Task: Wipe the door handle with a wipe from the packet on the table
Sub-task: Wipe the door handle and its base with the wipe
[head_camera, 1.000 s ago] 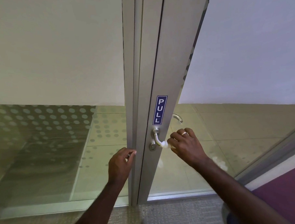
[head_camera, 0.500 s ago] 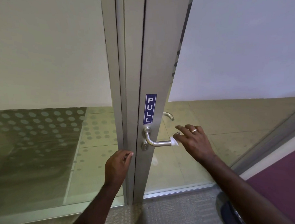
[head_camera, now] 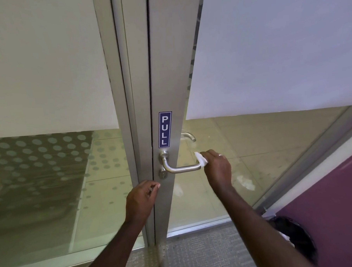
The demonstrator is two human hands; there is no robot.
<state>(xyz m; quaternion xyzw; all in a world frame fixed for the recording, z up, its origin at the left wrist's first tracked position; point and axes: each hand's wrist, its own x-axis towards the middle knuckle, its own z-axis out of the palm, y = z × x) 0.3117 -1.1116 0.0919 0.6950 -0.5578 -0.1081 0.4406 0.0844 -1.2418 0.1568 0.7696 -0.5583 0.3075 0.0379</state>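
Note:
A brushed-steel lever door handle (head_camera: 180, 169) juts from the metal door stile, just under a blue PULL sign (head_camera: 165, 129). My right hand (head_camera: 217, 168) is closed on a small white wipe (head_camera: 201, 160) and presses it against the handle's free right end. My left hand (head_camera: 142, 199) hovers with loosely curled fingers at the door's edge below the keyhole (head_camera: 162, 175), holding nothing. The wipe packet and the table are out of view.
The door frame (head_camera: 128, 115) stands to the left with a frosted, dotted glass panel (head_camera: 41, 169). A second handle (head_camera: 188, 135) shows through the door's glass. A dark bin (head_camera: 294, 239) sits on grey carpet at lower right, beside a purple wall (head_camera: 335, 207).
My right hand has slid the wipe outward along the handle from near the door to its free end. My left hand has stayed by the door's edge. The view has shifted slightly.

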